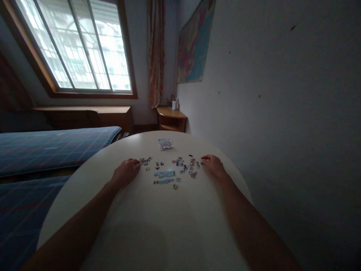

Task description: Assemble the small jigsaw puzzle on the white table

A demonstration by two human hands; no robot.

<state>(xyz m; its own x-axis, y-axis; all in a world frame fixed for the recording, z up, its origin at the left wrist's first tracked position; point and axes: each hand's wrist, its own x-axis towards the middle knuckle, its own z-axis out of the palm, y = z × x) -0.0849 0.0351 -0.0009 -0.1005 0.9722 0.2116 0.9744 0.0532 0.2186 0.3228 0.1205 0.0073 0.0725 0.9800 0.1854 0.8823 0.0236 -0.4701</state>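
Note:
Loose jigsaw puzzle pieces (192, 163) lie in small scattered groups on the white round table (158, 229). Two joined strips sit at the middle: a light-blue upper strip with lettering (164, 174) and a narrower lower strip (163, 181). My left hand (126, 172) rests on the table, its loosely bent fingertips at the edge of the left pile (145, 161). On the other side, my right hand (213, 165) has thumb and forefinger apart beside the right-hand pieces. Whether either fingertip touches a piece is too small to tell.
A small printed picture packet (165, 144) lies toward the table's far edge. To the left is a bed with a blue plaid mattress (56, 148). A wooden corner shelf (171, 113) stands behind the table, and a white wall (267, 124) runs along the right.

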